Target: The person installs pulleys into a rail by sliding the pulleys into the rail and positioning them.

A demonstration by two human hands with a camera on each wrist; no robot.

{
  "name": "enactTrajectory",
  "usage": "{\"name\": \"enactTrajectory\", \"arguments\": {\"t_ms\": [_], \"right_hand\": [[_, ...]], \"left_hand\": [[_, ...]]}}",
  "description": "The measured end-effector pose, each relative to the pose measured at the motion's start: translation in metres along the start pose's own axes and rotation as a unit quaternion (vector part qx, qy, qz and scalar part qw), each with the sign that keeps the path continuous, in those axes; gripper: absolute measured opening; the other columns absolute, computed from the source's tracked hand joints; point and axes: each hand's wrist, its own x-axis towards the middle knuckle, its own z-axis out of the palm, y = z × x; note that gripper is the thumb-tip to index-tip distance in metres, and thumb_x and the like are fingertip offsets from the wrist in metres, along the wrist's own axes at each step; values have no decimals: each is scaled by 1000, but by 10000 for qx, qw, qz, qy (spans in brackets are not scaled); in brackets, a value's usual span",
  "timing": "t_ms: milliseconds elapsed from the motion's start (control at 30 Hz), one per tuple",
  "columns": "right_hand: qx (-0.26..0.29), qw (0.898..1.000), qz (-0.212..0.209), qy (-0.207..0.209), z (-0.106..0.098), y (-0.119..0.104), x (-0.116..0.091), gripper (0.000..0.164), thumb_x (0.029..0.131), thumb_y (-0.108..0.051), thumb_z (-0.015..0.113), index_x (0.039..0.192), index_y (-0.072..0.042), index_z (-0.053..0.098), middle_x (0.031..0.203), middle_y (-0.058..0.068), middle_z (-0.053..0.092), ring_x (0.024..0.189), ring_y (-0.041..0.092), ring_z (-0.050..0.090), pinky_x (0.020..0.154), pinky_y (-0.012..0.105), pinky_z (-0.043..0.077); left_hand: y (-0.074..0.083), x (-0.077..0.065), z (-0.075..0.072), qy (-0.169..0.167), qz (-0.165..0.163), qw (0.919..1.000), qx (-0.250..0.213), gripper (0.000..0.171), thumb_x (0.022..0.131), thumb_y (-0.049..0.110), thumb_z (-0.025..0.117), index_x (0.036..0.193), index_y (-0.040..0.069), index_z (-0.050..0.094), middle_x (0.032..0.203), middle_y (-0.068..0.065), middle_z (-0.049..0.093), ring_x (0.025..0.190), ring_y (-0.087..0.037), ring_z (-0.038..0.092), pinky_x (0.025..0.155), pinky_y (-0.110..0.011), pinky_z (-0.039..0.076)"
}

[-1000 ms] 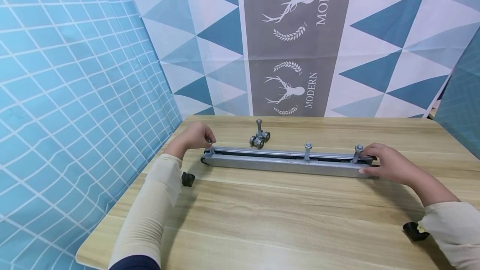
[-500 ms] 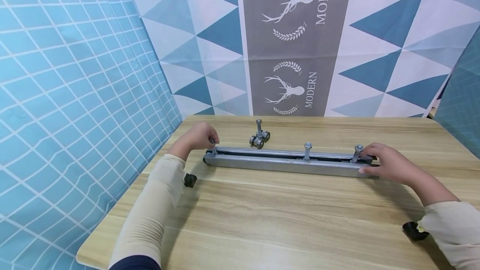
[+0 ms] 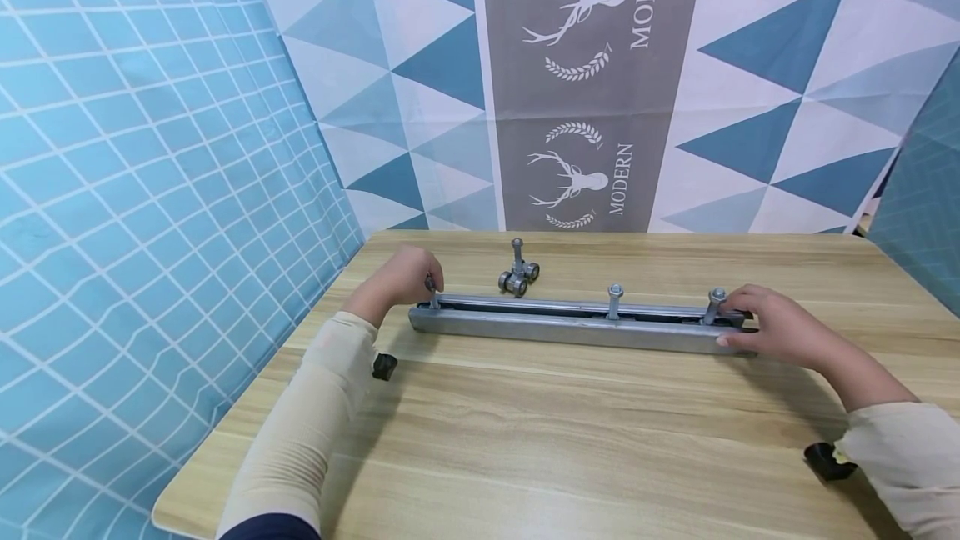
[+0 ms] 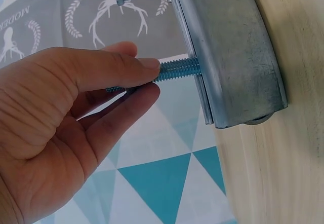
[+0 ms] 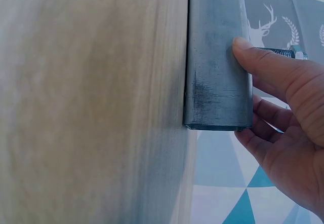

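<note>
A grey metal channel rail [image 3: 525, 325] lies across the table, its slot facing up. At its left end my left hand [image 3: 407, 275] pinches the threaded bolt [image 4: 179, 69] of a roller trolley between thumb and fingers. The bolt stands up through the slot, and a sliver of wheel [image 4: 259, 119] shows at the rail's end in the left wrist view. My right hand [image 3: 783, 325] grips the rail's right end, thumb on the near wall, other fingers on the far side. Two more bolts, one mid-right [image 3: 615, 300] and one by my right hand [image 3: 714, 305], rise from the slot.
Behind the rail a loose four-wheeled roller trolley [image 3: 519, 275] stands on the wooden table [image 3: 570, 440] with its bolt upright. Small black objects sit by the left wrist [image 3: 385, 367] and right sleeve [image 3: 828, 462]. A patterned curtain [image 3: 420, 107] hangs behind the table.
My left hand has shifted slightly right with the bolt, and the trolley wheel that stuck out at the left end is now mostly inside the rail. My right hand stays in place.
</note>
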Motion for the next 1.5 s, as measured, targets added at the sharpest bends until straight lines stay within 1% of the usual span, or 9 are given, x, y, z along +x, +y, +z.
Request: {"name": "enactTrajectory", "arguments": {"t_ms": [233, 433, 700, 867, 1033, 1333, 1500], "right_hand": [[45, 10000, 32, -47, 1, 1, 0, 45, 80, -21, 79, 112, 8, 65, 115, 26, 58, 105, 46, 56, 81, 58, 48], [16, 10000, 55, -47, 1, 1, 0, 45, 80, -21, 79, 112, 8, 65, 114, 26, 58, 104, 45, 56, 81, 58, 48], [-17, 10000, 20, -42, 0, 0, 2, 45, 79, -21, 80, 111, 8, 66, 113, 26, 59, 103, 45, 57, 81, 58, 48], [-58, 10000, -48, -36, -1, 1, 3, 45, 79, -20, 80, 111, 7, 66, 112, 25, 60, 103, 44, 57, 80, 57, 49], [-146, 9998, -82, -62, -2, 3, 4, 44, 78, -21, 81, 110, 6, 65, 110, 23, 61, 101, 43, 58, 78, 55, 50], [-150, 9998, -100, -102, -1, 2, 4, 43, 78, -21, 80, 109, 5, 66, 109, 21, 61, 100, 41, 59, 78, 55, 50], [-131, 9998, -92, -106, -2, 2, 4, 43, 77, -21, 81, 109, 5, 66, 109, 22, 61, 100, 42, 59, 78, 55, 49]], "left_hand": [[5, 1, 2, 31, 112, 9999, 49, 28, 69, -15, 63, 78, 8, 77, 82, -1, 70, 76, -17, 64, 69, -34, 55], [9, 3, 4, 42, 236, 9996, 153, 28, 71, -14, 64, 77, 9, 77, 83, -1, 70, 77, -17, 65, 69, -34, 55], [15, 7, 6, -66, 156, 9994, 297, 28, 71, -13, 63, 77, 11, 76, 85, -1, 71, 82, -18, 65, 72, -34, 55], [17, 10, 7, -123, 174, 9992, 351, 29, 72, -14, 62, 80, 10, 77, 87, -1, 71, 84, -18, 66, 73, -34, 55], [23, 13, 7, -211, 138, 9989, 399, 29, 73, -13, 63, 82, 11, 77, 90, -1, 70, 87, -18, 65, 75, -34, 55], [32, 18, 9, -208, 384, 9983, 380, 27, 74, -12, 64, 82, 10, 76, 88, 0, 69, 85, -17, 64, 75, -33, 55], [39, 21, 8, -238, 429, 9982, 341, 26, 75, -12, 63, 82, 10, 77, 88, -1, 70, 85, -18, 64, 75, -34, 55]]}}
